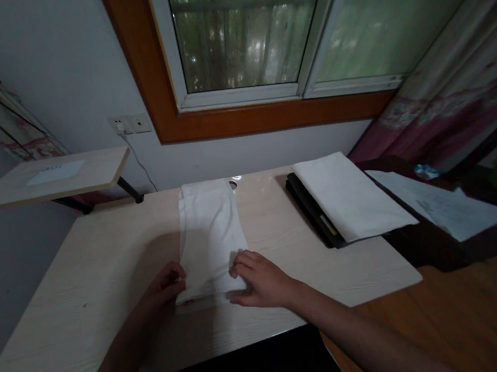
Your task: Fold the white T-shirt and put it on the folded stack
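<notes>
A white cloth, folded into a long strip, lies on the pale wooden desk and reaches from its far edge towards me. Small creases run along the strip. At its near left corner is my left hand, with fingers curled and the thumb closing on the cloth's edge. My right hand grips the near right side, its fingers bent over the cloth and its thumb low by the near edge. Some fingertips of both hands are hard to see in the dim light.
A white sheet-like piece lies on a black folder-like object at the desk's right edge. Papers rest on a dark surface beyond. A raised shelf stands at the back left, near a wall socket with a plugged-in cable.
</notes>
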